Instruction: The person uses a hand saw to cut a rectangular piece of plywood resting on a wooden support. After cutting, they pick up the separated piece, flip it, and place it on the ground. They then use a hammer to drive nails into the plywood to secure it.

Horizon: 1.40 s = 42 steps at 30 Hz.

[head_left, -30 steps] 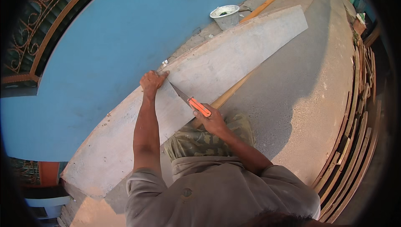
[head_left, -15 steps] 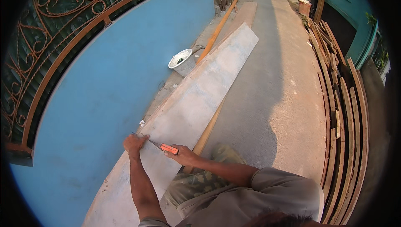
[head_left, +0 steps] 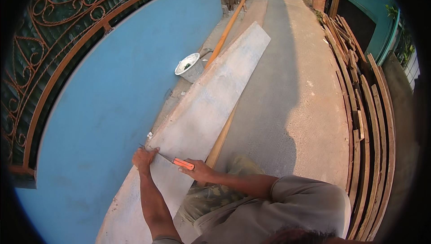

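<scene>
A long pale board (head_left: pixel 208 98) runs diagonally in front of me, its surface dusty white. My left hand (head_left: pixel 144 157) is closed over the board's left edge, thumb on top. In my right hand (head_left: pixel 200 170) is a narrow-bladed hand saw (head_left: pixel 184 163) with an orange handle, the fingers wrapped round it. Its thin dark blade reaches across the board toward my left hand, and a thin dark tip shows just past that hand. Whether the blade has cut into the board cannot be made out.
A whitish bucket (head_left: pixel 189 68) stands beside the board, near the blue wall (head_left: pixel 112 86). Wooden beams (head_left: pixel 218 143) lie under and beyond the board. Long timber pieces (head_left: pixel 366 122) are stacked at the right. A reddish bucket (head_left: pixel 318 3) stands farther off.
My right hand and the saw have drawn slightly back to the right, away from my left hand. My left hand keeps its place on the board's edge. The whole view has shifted a little.
</scene>
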{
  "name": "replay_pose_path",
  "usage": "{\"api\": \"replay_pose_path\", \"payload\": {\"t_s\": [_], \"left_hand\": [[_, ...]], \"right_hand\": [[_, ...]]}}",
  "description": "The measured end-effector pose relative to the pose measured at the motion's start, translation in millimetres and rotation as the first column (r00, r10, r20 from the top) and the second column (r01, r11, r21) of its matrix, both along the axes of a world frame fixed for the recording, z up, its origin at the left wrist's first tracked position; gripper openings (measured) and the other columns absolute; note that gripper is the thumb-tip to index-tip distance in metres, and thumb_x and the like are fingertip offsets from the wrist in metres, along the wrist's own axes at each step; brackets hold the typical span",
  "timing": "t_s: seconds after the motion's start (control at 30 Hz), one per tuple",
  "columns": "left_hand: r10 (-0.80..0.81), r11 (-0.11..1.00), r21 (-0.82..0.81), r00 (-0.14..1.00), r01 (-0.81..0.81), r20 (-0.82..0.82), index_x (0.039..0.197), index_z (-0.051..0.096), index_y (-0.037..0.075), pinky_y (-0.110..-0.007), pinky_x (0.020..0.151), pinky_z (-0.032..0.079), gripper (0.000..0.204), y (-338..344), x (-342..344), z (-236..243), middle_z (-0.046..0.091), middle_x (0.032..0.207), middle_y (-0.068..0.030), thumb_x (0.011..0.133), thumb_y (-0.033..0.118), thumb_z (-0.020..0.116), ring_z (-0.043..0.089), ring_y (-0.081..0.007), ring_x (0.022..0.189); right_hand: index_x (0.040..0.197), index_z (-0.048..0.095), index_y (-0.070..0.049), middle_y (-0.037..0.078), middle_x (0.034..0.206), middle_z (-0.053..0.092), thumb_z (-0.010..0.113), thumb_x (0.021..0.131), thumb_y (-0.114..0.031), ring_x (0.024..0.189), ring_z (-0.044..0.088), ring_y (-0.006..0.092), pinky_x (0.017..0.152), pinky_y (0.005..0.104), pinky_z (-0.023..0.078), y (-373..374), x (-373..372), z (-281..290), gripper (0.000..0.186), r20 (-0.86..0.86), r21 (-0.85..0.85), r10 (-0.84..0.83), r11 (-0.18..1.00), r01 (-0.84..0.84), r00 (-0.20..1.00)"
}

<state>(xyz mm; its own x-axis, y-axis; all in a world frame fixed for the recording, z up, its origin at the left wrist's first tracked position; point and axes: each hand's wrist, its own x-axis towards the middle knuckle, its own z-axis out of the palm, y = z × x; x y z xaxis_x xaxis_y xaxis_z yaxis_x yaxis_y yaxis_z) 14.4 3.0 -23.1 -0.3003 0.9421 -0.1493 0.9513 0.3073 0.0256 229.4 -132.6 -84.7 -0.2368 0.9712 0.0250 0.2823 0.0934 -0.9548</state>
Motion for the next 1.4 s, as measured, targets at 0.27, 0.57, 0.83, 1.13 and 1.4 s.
{"api": "replay_pose_path", "payload": {"t_s": [0.27, 0.57, 0.83, 1.13, 1.4], "left_hand": [[-0.047, 0.999, -0.004, 0.996, 0.047, 0.072, 0.12, 0.065, 0.005, -0.044, 0.091, 0.05, 0.082, 5, -24, -10, 0.067, 0.115, -0.0171, 0.064, 0.065, 0.076, 0.064, -0.0338, 0.108], [-0.036, 0.992, 0.124, 0.999, 0.035, 0.004, 0.11, 0.07, 0.007, -0.042, 0.088, 0.052, 0.074, 10, -18, -15, 0.07, 0.107, -0.0164, 0.065, 0.066, 0.075, 0.066, -0.0328, 0.103], [0.048, 0.992, -0.122, 0.996, -0.04, 0.068, 0.115, 0.068, 0.008, -0.039, 0.086, 0.053, 0.086, 22, -30, -21, 0.071, 0.106, -0.0128, 0.06, 0.075, 0.073, 0.067, -0.0291, 0.102], [0.048, 0.997, -0.059, 0.998, -0.046, 0.048, 0.109, 0.07, 0.007, -0.039, 0.087, 0.052, 0.081, 23, -6, -19, 0.072, 0.101, -0.0128, 0.062, 0.072, 0.073, 0.067, -0.0281, 0.101], [0.025, 0.999, -0.031, 0.998, -0.023, 0.055, 0.104, 0.071, 0.005, -0.036, 0.086, 0.053, 0.079, 19, -37, -36, 0.072, 0.102, -0.013, 0.061, 0.071, 0.076, 0.068, -0.0267, 0.101]], "right_hand": [[0.136, 0.049, -0.009, 0.017, 0.119, 0.06, 0.053, 0.097, -0.042, 0.111, 0.058, 0.03, 0.099, 0.038, 0.042, -134, 113, 25, 0.051, -0.002, -0.243, 0.126, 0.962, -0.123, 0.992], [0.111, 0.059, -0.002, 0.025, 0.092, 0.063, 0.056, 0.093, -0.051, 0.094, 0.059, 0.046, 0.082, 0.0494, 0.047, 31, -16, 5, 0.053, 0.057, -0.064, 0.043, 0.997, -0.04, 0.997], [0.125, 0.057, -0.003, 0.012, 0.093, 0.065, 0.061, 0.095, -0.032, 0.081, 0.062, 0.0198, 0.076, 0.0343, 0.05, -124, 105, 21, 0.042, 0.039, -0.049, 0.012, 0.999, -0.01, 0.999], [0.111, 0.06, -0.001, 0.021, 0.08, 0.063, 0.064, 0.092, -0.036, 0.08, 0.062, 0.0402, 0.075, 0.0424, 0.049, 23, -8, -9, 0.04, -0.002, -0.045, -0.039, 0.998, 0.039, 0.999], [0.128, 0.056, -0.004, 0.015, 0.096, 0.068, 0.062, 0.093, -0.03, 0.083, 0.066, 0.0254, 0.077, 0.0379, 0.051, -139, 122, 18, 0.044, -0.03, -0.016, -0.051, 0.999, 0.051, 0.998]]}}
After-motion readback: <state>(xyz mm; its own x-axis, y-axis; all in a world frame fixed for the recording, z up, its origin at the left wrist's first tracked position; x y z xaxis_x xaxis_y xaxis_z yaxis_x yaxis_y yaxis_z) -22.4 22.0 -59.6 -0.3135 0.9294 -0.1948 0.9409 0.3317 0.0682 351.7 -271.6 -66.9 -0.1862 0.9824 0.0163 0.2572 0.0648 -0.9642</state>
